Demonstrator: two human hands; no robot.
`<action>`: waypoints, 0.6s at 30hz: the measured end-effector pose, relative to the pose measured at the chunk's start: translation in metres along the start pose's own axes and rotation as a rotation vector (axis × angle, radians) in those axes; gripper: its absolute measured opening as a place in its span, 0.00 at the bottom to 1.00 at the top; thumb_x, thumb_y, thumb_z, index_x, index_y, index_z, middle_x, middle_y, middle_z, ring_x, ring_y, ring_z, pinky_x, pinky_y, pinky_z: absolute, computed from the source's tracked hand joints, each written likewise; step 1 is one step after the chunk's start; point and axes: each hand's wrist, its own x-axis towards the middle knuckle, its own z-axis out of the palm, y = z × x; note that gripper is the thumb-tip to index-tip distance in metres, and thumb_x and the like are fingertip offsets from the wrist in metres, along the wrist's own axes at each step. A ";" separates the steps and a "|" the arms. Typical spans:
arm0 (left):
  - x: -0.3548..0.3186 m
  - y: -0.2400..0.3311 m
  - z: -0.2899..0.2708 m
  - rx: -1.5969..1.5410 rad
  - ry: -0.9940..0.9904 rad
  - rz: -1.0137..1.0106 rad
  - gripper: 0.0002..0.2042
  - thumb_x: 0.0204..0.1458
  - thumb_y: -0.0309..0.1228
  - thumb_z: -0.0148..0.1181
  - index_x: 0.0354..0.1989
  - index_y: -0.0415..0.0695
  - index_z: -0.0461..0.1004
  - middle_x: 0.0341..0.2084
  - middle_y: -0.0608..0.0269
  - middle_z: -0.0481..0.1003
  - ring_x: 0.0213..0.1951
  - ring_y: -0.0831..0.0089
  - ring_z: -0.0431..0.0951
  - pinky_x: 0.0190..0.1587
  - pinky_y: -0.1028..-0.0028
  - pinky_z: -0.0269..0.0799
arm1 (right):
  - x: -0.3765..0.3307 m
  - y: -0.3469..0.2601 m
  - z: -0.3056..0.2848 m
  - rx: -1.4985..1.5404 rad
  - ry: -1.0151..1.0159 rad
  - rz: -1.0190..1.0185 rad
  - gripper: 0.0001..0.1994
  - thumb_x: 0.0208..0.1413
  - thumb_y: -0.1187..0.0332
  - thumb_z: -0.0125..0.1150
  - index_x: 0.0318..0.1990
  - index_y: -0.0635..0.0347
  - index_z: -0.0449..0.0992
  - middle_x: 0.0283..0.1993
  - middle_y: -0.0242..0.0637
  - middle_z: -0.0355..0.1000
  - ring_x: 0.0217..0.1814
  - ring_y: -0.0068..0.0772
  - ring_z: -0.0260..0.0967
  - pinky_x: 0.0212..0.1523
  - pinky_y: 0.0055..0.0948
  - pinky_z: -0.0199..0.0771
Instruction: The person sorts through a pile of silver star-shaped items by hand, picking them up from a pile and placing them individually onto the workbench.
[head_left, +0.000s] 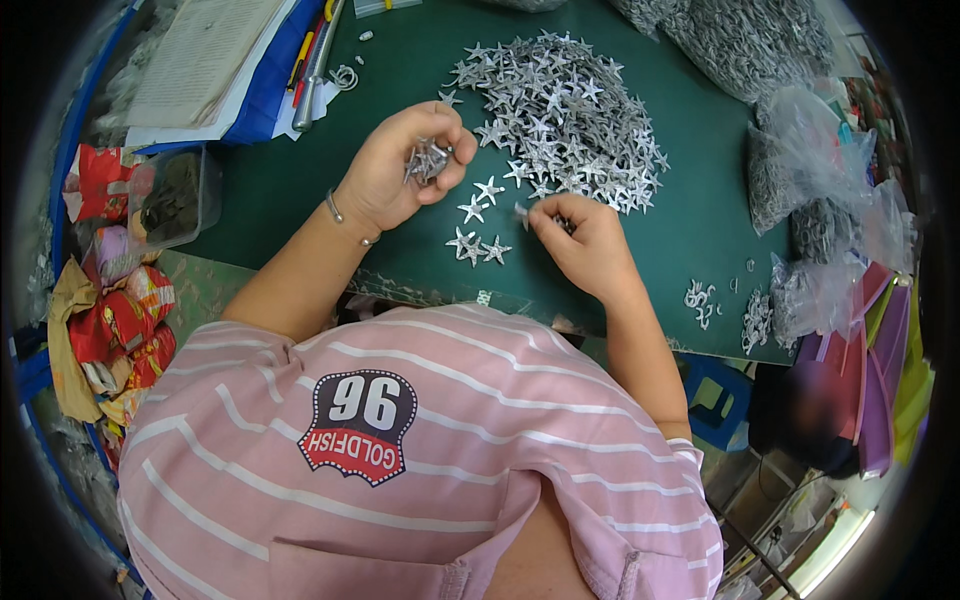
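Note:
My left hand [385, 170] is curled around a small bunch of silver metal stars [428, 160], shaped like starfish. Between the thumb and fingers of my right hand [590, 245] is one silver star [521, 214], pinched by its edge; more may sit in the curled fingers, but I cannot make them out. Several loose stars [472, 208] lie on the green tabletop between my two hands. Just beyond them spreads a large heap of the same stars [570, 120].
Bags of grey metal pieces [750, 40] crowd the far right. Small ring-like parts [702, 303] lie near the right edge. At left are papers [195, 65], pens and a metal rod [318, 75], a clear plastic box [178, 195] and red wrappers [125, 315].

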 end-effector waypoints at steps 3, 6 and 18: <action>0.004 -0.008 0.001 0.855 0.149 0.189 0.06 0.46 0.27 0.66 0.29 0.39 0.77 0.20 0.68 0.71 0.25 0.83 0.69 0.24 0.79 0.66 | -0.001 -0.002 0.001 -0.137 0.106 -0.018 0.06 0.50 0.71 0.63 0.34 0.62 0.80 0.30 0.45 0.75 0.30 0.44 0.73 0.32 0.36 0.73; 0.012 -0.030 -0.005 1.313 0.000 0.526 0.07 0.44 0.31 0.66 0.30 0.41 0.79 0.24 0.58 0.74 0.28 0.67 0.76 0.32 0.71 0.72 | 0.002 0.003 0.007 -0.169 0.214 -0.145 0.06 0.49 0.71 0.63 0.33 0.62 0.80 0.29 0.44 0.74 0.30 0.43 0.73 0.32 0.36 0.73; 0.007 -0.007 0.001 0.163 0.089 0.037 0.07 0.52 0.31 0.61 0.32 0.42 0.72 0.22 0.69 0.70 0.23 0.82 0.67 0.20 0.84 0.57 | -0.001 0.005 -0.012 1.255 -0.078 0.193 0.04 0.51 0.73 0.64 0.32 0.63 0.76 0.28 0.29 0.73 0.29 0.18 0.68 0.23 0.16 0.64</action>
